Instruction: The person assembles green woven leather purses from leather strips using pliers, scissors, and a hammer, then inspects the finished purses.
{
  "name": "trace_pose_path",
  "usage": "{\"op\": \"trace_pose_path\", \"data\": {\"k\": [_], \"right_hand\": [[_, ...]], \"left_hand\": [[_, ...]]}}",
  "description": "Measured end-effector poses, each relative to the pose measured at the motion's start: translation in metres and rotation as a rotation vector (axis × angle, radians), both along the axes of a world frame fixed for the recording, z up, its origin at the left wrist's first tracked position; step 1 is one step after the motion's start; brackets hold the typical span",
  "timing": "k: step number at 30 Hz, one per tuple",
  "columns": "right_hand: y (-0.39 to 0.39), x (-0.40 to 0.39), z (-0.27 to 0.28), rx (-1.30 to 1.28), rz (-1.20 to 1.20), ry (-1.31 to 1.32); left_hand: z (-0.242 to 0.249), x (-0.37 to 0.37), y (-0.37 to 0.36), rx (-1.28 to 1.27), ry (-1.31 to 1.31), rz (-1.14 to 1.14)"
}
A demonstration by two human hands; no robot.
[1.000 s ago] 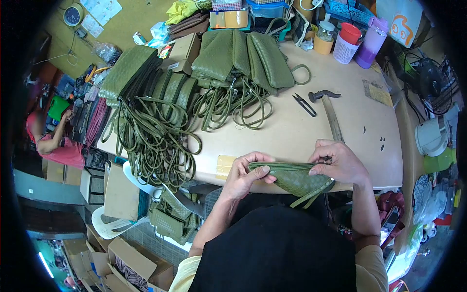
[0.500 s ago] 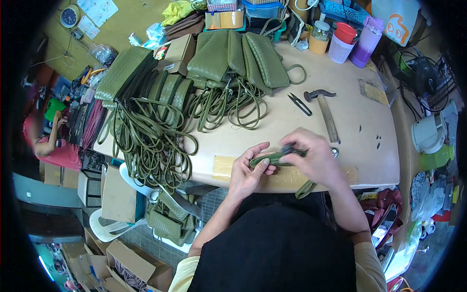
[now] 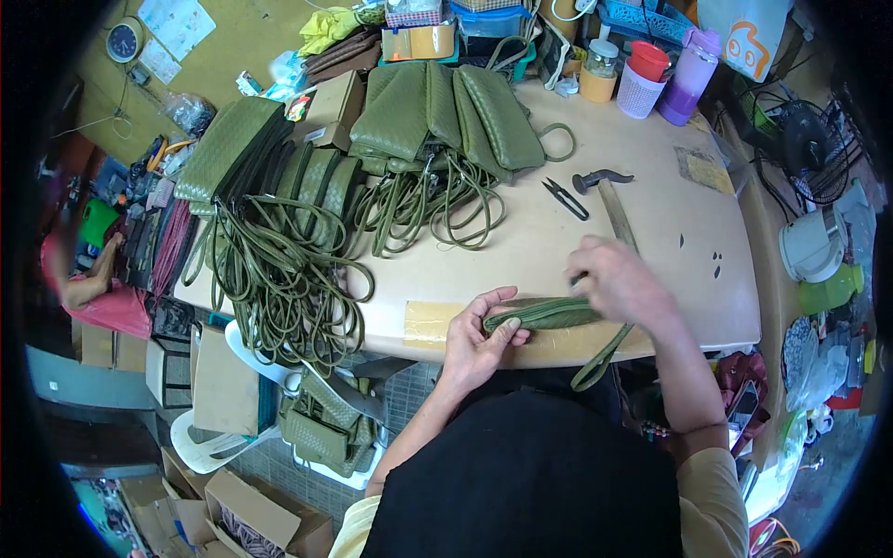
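Note:
My left hand (image 3: 477, 340) grips one end of a green zippered pouch (image 3: 551, 314), thumb on its near face, fingers behind. The pouch is held edge-up over the table's front edge. From its right end a green strap loop (image 3: 595, 365) hangs over the table edge. My right hand (image 3: 621, 282), smeared by motion, is just above the pouch's right end. Its fingers are curled round something small and dark that I cannot make out. Beneath the pouch, a strip of brown tape (image 3: 430, 323) covers the table's front.
Stacked green woven-pattern pouches (image 3: 395, 121) with tangled straps (image 3: 279, 279) fill the table's left and back. Thread snips (image 3: 566, 199) and a hammer (image 3: 614, 209) lie beyond my right hand. A purple bottle (image 3: 690, 79) and red-lidded cup (image 3: 642, 84) stand behind. Another person (image 3: 102, 288) sits far left.
My right hand has moved right, along the pouch toward its right end, showing more of the pouch's top edge. My left hand keeps its grip. The view has shifted slightly.

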State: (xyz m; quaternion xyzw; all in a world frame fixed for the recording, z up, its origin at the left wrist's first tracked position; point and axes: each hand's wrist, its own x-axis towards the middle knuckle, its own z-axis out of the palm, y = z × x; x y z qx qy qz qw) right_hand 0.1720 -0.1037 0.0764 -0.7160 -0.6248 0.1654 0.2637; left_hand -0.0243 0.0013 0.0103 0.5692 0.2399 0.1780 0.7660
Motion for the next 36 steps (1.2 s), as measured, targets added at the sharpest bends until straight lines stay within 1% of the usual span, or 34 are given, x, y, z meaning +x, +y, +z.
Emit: {"op": "trace_pose_path", "data": {"k": [2, 3, 4, 6, 7, 8, 10, 11, 13, 14, 15, 16, 17, 18, 19, 20, 21, 22, 23, 24, 25, 26, 28, 29, 30, 31, 32, 33, 34, 35, 36], "right_hand": [[-0.008, 0.006, 0.015, -0.085, -0.209, -0.079], [-0.005, -0.001, 0.018, 0.032, -0.147, 0.046], [0.0, -0.014, 0.015, 0.029, -0.157, 0.044], [0.011, -0.034, -0.001, 0.081, 0.098, 0.298], [0.011, -0.021, -0.008, 0.048, 0.117, 0.252], [0.01, 0.001, -0.011, 0.054, 0.101, 0.249], [0.008, 0.043, -0.018, -0.143, -0.338, 0.071], [0.01, 0.051, -0.03, -0.142, -0.355, 0.067], [0.021, 0.063, -0.059, 0.115, -0.248, 0.015], [0.027, 0.065, -0.071, 0.119, -0.25, 0.012], [0.033, 0.065, -0.083, 0.121, -0.224, -0.085], [0.037, 0.061, -0.086, 0.119, -0.193, -0.18], [0.04, 0.057, -0.087, 0.121, -0.186, -0.178], [0.041, 0.049, -0.083, 0.122, -0.227, -0.326], [0.041, 0.04, -0.078, 0.124, -0.264, -0.476], [0.042, 0.024, -0.072, 0.129, -0.249, -0.479], [0.039, 0.003, -0.066, 0.101, -0.178, -0.333], [0.036, -0.014, -0.066, 0.071, -0.109, -0.187], [0.026, -0.024, -0.072, 0.075, -0.099, -0.187], [0.011, -0.028, -0.078, -0.047, -0.037, -0.337], [0.002, -0.028, -0.082, -0.165, 0.02, -0.484], [-0.005, -0.021, -0.081, -0.165, 0.03, -0.488], [-0.02, -0.013, -0.079, -0.187, 0.017, -0.375], [-0.023, -0.007, -0.086, -0.12, -0.015, -0.337], [-0.025, -0.002, -0.096, -0.112, -0.005, -0.348], [-0.026, 0.002, -0.103, -0.017, -0.043, -0.366], [-0.025, 0.004, -0.109, 0.08, -0.079, -0.375], [-0.02, -0.001, -0.098, 0.089, -0.059, -0.379], [-0.015, -0.009, -0.078, 0.077, -0.278, -0.047], [-0.007, -0.019, -0.064, 0.051, -0.487, 0.294], [0.002, -0.032, -0.058, 0.05, -0.456, 0.294]], "left_hand": [[0.005, 0.001, 0.002, 0.023, 0.016, -0.021], [0.006, 0.002, 0.001, 0.042, 0.036, -0.042], [0.004, 0.005, 0.0, 0.04, 0.034, -0.052], [-0.001, 0.013, -0.001, 0.383, -0.079, 0.057], [0.005, 0.008, 0.002, 0.136, -0.07, 0.035], [0.001, -0.001, 0.008, 0.264, -0.092, 0.045], [-0.01, -0.023, 0.025, 0.324, -0.103, 0.048], [-0.011, -0.032, 0.034, 0.322, -0.11, 0.032], [-0.012, -0.041, 0.044, 0.595, 0.162, -0.292], [0.0, -0.041, 0.04, 0.599, 0.159, -0.294], [0.023, -0.043, 0.033, 0.833, 0.311, -0.326], [0.034, -0.044, 0.027, 1.061, 0.468, -0.352], [0.033, -0.041, 0.023, 1.218, 0.634, -0.305], [0.028, -0.035, 0.021, 1.215, 0.641, -0.296], [0.019, -0.026, 0.02, 1.306, 0.593, -0.199], [0.007, -0.016, 0.02, 1.396, 0.544, -0.099], [-0.01, -0.004, 0.022, 1.385, 0.454, -0.098], [-0.018, 0.005, 0.02, 1.415, 0.456, -0.127], [-0.021, 0.007, 0.022, 1.372, 0.513, -0.177], [-0.023, 0.007, 0.023, 1.325, 0.569, -0.227], [-0.022, 0.005, 0.027, 1.328, 0.574, -0.224], [-0.023, 0.002, 0.028, 1.352, 0.599, -0.225], [-0.024, -0.007, 0.03, 1.372, 0.64, -0.222], [-0.025, -0.008, 0.034, 1.348, 0.601, -0.217], [-0.027, -0.009, 0.037, 1.322, 0.558, -0.205], [-0.032, -0.013, 0.042, 1.322, 0.558, -0.179], [-0.04, -0.022, 0.046, 0.925, 0.213, -0.046], [-0.044, -0.031, 0.048, 0.521, -0.12, 0.079], [-0.044, -0.033, 0.045, 0.528, -0.122, 0.106], [-0.045, -0.033, 0.037, 0.376, -0.135, 0.156], [-0.045, -0.032, 0.03, 0.224, -0.149, 0.205]]}}
